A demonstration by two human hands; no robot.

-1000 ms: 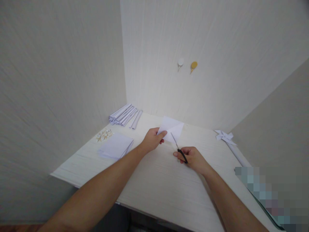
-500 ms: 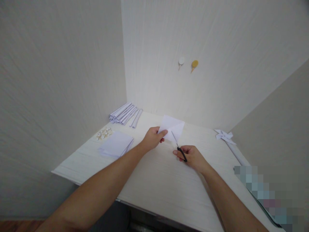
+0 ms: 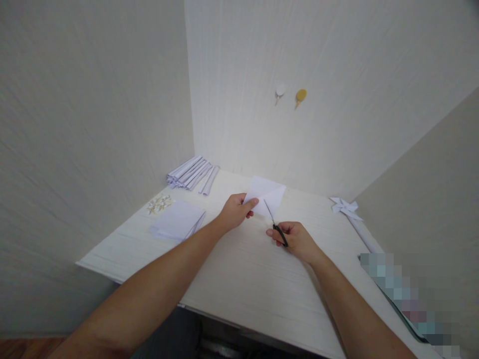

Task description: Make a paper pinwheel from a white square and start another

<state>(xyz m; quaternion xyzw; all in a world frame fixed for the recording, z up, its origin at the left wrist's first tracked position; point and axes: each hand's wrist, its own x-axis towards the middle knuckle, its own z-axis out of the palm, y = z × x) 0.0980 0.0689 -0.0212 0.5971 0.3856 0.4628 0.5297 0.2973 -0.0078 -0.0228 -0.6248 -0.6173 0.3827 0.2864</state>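
Note:
My left hand point(image 3: 236, 211) pinches a white square of paper point(image 3: 266, 190) by its left edge, thumb on top, holding it above the table. Fold lines run across the sheet. In my right hand point(image 3: 294, 238) is a pair of black-handled scissors point(image 3: 279, 233), its blades pointing up and away from me. The blades lie at the paper's lower edge and reach toward its middle. Whether they are fully closed is too small to tell. Left of my left hand, a stack of white paper sheets point(image 3: 178, 219) lies on the table.
On the white table point(image 3: 239, 279), rolled paper tubes point(image 3: 190, 172) lie at the back left, near a pile of small pins point(image 3: 159, 203). A paper pinwheel point(image 3: 345, 208) on a rolled stick rests at the right, by a blurred dark-edged object point(image 3: 396, 294). Two hooks point(image 3: 301, 95) are on the wall.
The whole view has shifted slightly. My hands keep their grip on the paper and scissors, and the blades' place on the sheet looks nearly the same.

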